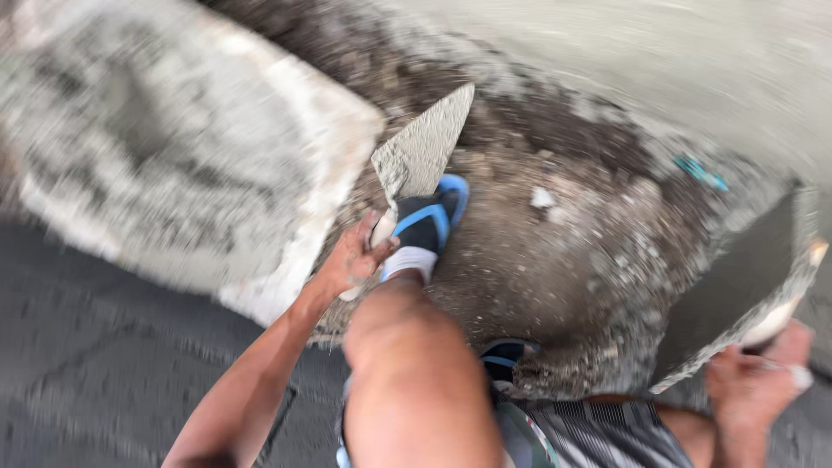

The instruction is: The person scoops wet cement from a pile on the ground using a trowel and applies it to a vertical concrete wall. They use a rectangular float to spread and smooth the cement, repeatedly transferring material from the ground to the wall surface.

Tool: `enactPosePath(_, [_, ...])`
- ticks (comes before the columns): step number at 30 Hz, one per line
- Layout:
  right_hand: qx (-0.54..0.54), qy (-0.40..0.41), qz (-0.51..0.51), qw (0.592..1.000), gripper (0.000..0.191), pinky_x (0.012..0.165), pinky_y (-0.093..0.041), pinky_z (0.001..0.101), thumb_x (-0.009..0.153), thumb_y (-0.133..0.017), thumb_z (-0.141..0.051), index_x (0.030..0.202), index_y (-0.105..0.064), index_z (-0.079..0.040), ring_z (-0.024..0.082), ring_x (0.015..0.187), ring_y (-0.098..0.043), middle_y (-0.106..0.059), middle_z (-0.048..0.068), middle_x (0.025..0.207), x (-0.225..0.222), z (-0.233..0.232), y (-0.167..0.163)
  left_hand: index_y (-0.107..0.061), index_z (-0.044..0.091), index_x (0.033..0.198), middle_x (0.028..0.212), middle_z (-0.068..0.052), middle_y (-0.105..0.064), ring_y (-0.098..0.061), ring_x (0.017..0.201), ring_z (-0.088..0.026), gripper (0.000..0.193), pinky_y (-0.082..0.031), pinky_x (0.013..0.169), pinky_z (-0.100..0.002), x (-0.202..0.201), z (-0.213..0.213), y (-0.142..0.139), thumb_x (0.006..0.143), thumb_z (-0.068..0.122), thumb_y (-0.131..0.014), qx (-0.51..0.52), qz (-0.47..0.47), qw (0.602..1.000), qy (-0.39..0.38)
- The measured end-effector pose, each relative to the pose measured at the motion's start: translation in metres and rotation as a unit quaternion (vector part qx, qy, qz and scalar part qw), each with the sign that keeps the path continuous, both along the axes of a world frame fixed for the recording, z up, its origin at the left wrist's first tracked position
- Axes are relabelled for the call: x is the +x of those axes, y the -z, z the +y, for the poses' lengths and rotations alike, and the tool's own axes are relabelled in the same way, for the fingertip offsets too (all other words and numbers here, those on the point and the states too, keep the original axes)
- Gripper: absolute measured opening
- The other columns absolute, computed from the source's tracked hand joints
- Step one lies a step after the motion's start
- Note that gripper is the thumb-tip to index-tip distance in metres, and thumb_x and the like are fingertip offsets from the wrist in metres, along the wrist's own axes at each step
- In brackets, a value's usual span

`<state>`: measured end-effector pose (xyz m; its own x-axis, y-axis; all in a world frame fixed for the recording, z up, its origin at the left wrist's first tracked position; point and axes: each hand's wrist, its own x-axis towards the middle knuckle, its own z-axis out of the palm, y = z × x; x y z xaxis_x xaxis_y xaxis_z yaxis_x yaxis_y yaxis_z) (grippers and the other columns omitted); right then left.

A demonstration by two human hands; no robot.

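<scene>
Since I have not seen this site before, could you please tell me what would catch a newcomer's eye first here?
Centre frame, the left hand grips a pointed grey mortar-coated trowel above a black-and-blue sandal on rubble-strewn ground. Upper left lies a big pale, mortar-smeared slab. At the right edge, the right hand holds a flat grey mortar-caked board.

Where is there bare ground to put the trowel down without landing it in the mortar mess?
The dark paved ground at lower left, below the white slab and beside the left hand with the trowel, looks bare. The smooth grey floor at upper right also looks free. The middle is crowded with mortar debris, feet, and the right hand's board.
</scene>
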<state>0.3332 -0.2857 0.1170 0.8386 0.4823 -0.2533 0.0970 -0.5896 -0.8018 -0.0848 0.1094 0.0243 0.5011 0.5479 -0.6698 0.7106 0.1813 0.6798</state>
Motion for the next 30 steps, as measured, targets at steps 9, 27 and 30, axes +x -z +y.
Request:
enactPosePath(9, [0.009,0.01,0.377,0.926,0.045,0.083,-0.061,0.0359,0.107,-0.04,-0.027,0.142,-0.048,0.0,0.028,0.117,-0.069,-0.062,0.017,0.139,-0.031,0.291,0.16,-0.033,0.016,0.151,0.1,-0.016,-0.07,-0.07,0.075,-0.024,0.055,-0.062,0.063,-0.04,-0.179,-0.022,-0.006,0.102,0.024,-0.057,0.091,0.278,0.899,-0.326])
enactPosePath(27, [-0.01,-0.092,0.535,0.84,0.044,0.083,-0.066,0.0434,0.105,-0.048,-0.018,0.14,-0.049,0.009,0.03,0.104,-0.074,-0.069,0.022,0.124,-0.204,0.389,0.203,-0.033,0.003,0.147,0.074,-0.01,-0.062,-0.059,0.056,-0.017,0.056,-0.051,0.046,-0.035,-0.249,0.003,0.091,0.098,0.012,-0.058,0.061,0.135,0.866,-0.478])
enactPosePath(30, [-0.017,-0.082,0.564,0.822,0.044,0.081,-0.066,0.0446,0.105,-0.048,-0.019,0.138,-0.049,0.01,0.032,0.102,-0.074,-0.069,0.023,0.122,-0.213,0.402,0.213,-0.035,0.005,0.146,0.072,-0.007,-0.058,-0.055,0.054,-0.016,0.056,-0.049,0.046,-0.033,-0.25,0.007,0.077,0.097,0.012,-0.061,0.021,0.134,0.866,-0.481])
